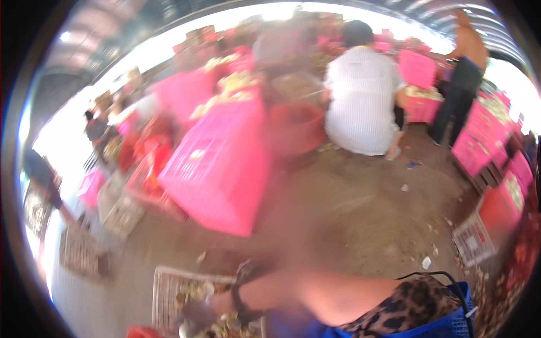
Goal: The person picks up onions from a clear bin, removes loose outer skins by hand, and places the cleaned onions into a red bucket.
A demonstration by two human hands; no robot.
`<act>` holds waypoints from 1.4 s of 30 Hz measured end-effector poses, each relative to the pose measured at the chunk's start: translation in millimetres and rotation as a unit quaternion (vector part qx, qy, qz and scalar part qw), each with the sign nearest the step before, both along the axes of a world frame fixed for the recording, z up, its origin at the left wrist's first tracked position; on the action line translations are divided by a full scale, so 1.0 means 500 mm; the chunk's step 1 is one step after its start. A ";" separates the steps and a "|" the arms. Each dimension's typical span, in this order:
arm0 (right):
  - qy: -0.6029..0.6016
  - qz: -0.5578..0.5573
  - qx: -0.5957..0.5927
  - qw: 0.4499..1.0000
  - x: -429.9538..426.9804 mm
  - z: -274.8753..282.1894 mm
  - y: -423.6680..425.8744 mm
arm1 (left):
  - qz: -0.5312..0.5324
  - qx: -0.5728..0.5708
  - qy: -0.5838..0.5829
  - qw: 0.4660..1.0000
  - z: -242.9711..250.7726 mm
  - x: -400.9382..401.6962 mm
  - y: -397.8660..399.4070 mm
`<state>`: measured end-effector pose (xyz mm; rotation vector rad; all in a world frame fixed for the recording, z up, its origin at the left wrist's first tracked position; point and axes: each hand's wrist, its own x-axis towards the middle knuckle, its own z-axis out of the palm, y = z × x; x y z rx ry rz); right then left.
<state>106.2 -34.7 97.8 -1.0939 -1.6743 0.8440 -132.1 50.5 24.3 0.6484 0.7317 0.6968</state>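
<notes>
My right arm reaches across the lower part of the view from a leopard-print sleeve [408, 306]. A dark band circles the wrist. My right hand [196, 314], in a greyish glove and blurred, is over a pale plastic crate [167, 291] of whitish and yellowish produce pieces [228, 325]. Whether its fingers hold a piece is too blurred to tell. Beside the crate, at the bottom edge, is a red object [143, 332], partly cut off. A blue plastic basket [458, 314] with a black handle lies near the sleeve. My left hand is out of view.
Tall pink crates [219, 169] heaped with pale produce stand ahead. A person in a striped shirt [361, 101] squats by a red tub [296, 126]. Another person [463, 76] stands near pink crates [477, 143] at right. Scraps litter the concrete floor [338, 219]. A pale crate [84, 255] sits at left.
</notes>
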 end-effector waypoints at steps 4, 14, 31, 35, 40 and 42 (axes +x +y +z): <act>0.051 -0.171 -0.289 0.941 0.122 0.255 -0.254 | -0.033 -0.095 -0.222 0.970 -0.074 0.016 0.024; -0.185 -0.073 -0.126 0.972 0.008 -0.107 0.157 | 0.323 0.174 0.048 0.929 0.003 -0.396 0.182; -0.268 -0.040 -0.319 0.908 0.006 -0.163 0.106 | 0.068 0.079 0.710 0.696 -0.604 -0.770 -0.395; -0.296 -0.073 -0.310 0.900 0.034 -0.141 0.087 | -0.082 0.041 0.760 0.643 -0.540 -0.663 -0.340; -0.255 -0.079 -0.338 0.902 0.017 -0.113 0.089 | 0.258 -0.229 0.296 0.891 -0.557 -0.755 -0.347; -0.223 -0.084 -0.367 0.899 0.000 -0.094 0.090 | 0.292 -0.134 0.057 0.945 -0.500 -0.739 -0.300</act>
